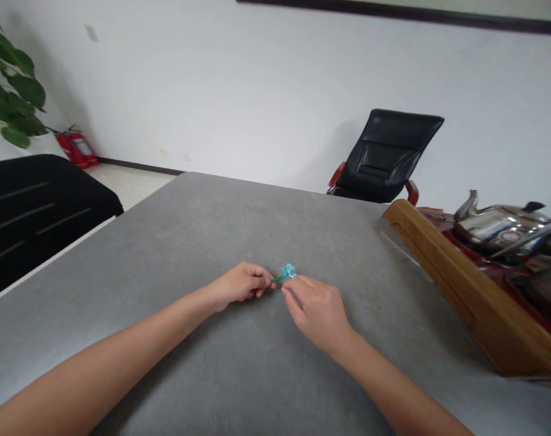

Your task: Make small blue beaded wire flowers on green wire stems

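The left hand (248,282) pinches a green stem (279,278) over the grey table (239,224); the right hand (318,303), fingertips closed, seems to grip the blue top (288,269); these 2 parts look already joined; what is left cannot be told.

Room Looking Like an Office

A black office chair (387,154) is standing beyond a broad grey bench (239,218), suggesting an office or meeting room. At the right, a metal teapot (498,229) is sitting on a wood-edged tray (443,269). Red fire extinguishers (78,149) are standing by the plain white wall (189,91), and a leafy plant (14,91) is spreading beside them.
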A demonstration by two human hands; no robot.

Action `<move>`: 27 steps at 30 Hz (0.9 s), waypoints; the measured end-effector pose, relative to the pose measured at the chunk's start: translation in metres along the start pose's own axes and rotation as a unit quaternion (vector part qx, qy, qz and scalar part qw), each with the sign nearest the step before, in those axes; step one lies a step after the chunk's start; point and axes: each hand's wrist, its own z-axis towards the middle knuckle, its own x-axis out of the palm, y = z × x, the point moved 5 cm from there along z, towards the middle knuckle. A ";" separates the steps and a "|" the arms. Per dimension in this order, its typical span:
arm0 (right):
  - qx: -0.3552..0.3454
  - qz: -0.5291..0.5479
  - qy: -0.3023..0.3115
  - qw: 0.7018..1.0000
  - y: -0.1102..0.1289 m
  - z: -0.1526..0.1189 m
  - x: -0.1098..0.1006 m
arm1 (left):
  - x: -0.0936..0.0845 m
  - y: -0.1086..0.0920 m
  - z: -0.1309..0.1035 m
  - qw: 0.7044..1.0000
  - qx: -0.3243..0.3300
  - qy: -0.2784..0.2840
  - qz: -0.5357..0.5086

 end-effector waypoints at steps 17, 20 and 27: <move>0.231 0.401 0.007 0.887 -0.047 0.005 0.044 | -0.007 -0.007 -0.002 0.990 0.015 0.050 -0.135; 0.233 0.465 0.027 0.854 -0.050 0.008 0.048 | -0.004 -0.007 -0.004 0.987 0.013 0.090 -0.132; 0.211 0.494 0.124 0.834 -0.049 0.010 0.049 | 0.006 -0.006 -0.012 0.978 0.002 0.205 -0.028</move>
